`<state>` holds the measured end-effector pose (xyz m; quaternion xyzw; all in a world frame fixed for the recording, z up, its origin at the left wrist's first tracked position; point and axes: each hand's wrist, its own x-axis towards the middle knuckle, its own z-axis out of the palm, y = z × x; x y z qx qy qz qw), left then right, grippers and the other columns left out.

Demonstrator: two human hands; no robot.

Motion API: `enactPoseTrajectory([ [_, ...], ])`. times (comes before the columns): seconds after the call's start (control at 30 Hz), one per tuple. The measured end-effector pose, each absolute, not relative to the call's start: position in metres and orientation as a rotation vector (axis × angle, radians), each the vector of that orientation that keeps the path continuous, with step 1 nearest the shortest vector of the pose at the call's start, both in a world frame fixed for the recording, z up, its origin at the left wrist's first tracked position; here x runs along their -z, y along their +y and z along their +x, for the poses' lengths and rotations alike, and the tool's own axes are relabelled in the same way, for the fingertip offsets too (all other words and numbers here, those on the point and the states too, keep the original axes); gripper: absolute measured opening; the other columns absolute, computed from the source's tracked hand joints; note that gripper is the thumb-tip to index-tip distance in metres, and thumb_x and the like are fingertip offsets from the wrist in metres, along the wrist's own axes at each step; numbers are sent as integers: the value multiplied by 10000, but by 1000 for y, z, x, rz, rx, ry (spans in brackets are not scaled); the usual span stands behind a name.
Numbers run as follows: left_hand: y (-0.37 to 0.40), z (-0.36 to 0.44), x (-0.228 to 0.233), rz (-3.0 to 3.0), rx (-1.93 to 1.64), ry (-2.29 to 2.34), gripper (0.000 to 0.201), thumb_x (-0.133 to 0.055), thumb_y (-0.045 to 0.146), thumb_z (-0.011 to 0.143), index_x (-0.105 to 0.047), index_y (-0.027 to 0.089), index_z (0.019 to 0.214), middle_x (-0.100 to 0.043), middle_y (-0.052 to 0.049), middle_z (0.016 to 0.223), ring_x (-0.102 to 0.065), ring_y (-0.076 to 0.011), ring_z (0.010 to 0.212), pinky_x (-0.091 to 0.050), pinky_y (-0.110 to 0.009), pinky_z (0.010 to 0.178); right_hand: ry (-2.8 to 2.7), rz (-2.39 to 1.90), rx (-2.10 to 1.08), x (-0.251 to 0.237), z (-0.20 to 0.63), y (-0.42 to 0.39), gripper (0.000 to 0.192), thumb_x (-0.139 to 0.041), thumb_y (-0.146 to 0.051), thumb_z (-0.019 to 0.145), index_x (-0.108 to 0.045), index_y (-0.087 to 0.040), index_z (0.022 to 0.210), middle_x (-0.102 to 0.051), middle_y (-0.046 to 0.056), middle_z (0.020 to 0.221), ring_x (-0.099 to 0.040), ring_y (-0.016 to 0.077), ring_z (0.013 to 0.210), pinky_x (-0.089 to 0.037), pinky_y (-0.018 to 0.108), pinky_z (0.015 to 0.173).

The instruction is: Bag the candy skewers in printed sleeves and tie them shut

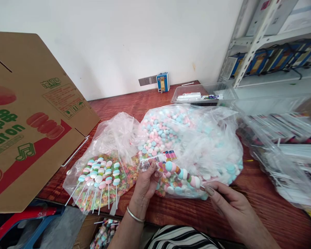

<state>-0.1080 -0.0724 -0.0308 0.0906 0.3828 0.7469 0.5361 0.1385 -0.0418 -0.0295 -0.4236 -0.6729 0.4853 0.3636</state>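
Observation:
My left hand (147,180), with a bangle on its wrist, pinches a small clear wrapper with a printed label (168,156). Between thumb and forefinger, my right hand (232,204) grips the short stick end of a marshmallow skewer (184,174). The skewer is tilted, its far end close to the wrapper by my left fingers; whether it is inside the wrapper I cannot tell. Behind it lies a big clear bag of pink, blue and white marshmallows (160,129). Several finished skewers (101,173) rest on a bag of colourful gummy rings (128,174) to the left.
A large cardboard box (38,138) stands at the left. Clear plastic tubs (234,95) with flat printed wrappers are at the right and back. A small blue device (163,82) sits by the wall sockets. Below the table edge, an open carton (86,231) holds more skewers.

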Motion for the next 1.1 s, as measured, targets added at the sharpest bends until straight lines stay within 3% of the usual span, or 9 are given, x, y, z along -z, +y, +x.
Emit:
enactPoseTrajectory([
  [0.27,-69,-104,31,299,-1803,972,277,-852,206,630,-638,157,800,-544,40,693,-434,-39,549,-366,-161,490,-1927,-1017,-910,26,147,-44,147,-600,-299,877,-722,-247,942,-738,30,922,-685,215,873,-534,263,773],
  [0.47,-69,-108,27,493,-1752,1027,207,-827,229,669,-651,137,728,-537,23,674,-459,-61,569,-370,-180,507,-2065,-913,-695,13,153,-44,154,-606,-219,864,-693,-265,983,-723,27,907,-691,214,901,-532,274,781],
  [0.63,-67,-103,21,572,-1711,997,220,-826,244,666,-637,139,702,-648,-37,819,-608,-149,799,-485,-261,760,-2089,-902,-750,7,149,-48,148,-597,-218,862,-692,-267,965,-722,37,926,-685,212,876,-530,279,771],
  [0.73,-63,-91,16,392,-1729,909,219,-808,263,694,-633,163,780,-678,-50,919,-648,-204,903,-512,-354,844,-2004,-992,-885,12,141,-56,134,-590,-247,865,-695,-245,948,-704,45,871,-667,205,806,-522,276,713],
  [0.8,-59,-82,13,220,-1777,821,212,-801,247,707,-630,171,808,-661,-19,863,-652,-179,858,-526,-353,844,-1872,-1063,-1064,17,132,-64,152,-610,-299,860,-697,-231,964,-684,50,863,-650,209,818,-517,282,719],
  [0.87,-54,-75,10,89,-1814,730,170,-776,219,740,-623,167,792,-616,12,789,-633,-128,771,-536,-316,832,-1632,-1110,-1384,23,122,-72,208,-630,-384,855,-685,-217,965,-629,26,745,-611,180,701,-504,262,625],
  [0.97,-47,-69,4,-33,-1820,648,120,-723,192,796,-612,163,763,-559,31,725,-582,-74,671,-541,-264,806,-1041,-1068,-1991,28,108,-83,314,-639,-505,841,-634,-196,898,-398,-74,540,-325,66,415,-333,179,389],
  [1.03,-44,-66,2,-71,-1828,629,114,-713,212,809,-617,166,773,-544,34,705,-564,-66,641,-543,-256,789,-737,-1014,-2235,29,101,-88,341,-670,-518,818,-605,-184,850,-344,-95,561,-176,26,395,-221,148,340],
  [1.1,-42,-62,1,-75,-1846,640,135,-724,254,804,-623,168,781,-537,37,688,-550,-66,606,-545,-263,774,-644,-997,-2334,30,97,-91,349,-682,-518,813,-591,-182,845,-323,-105,571,-113,12,395,-157,138,327],
])
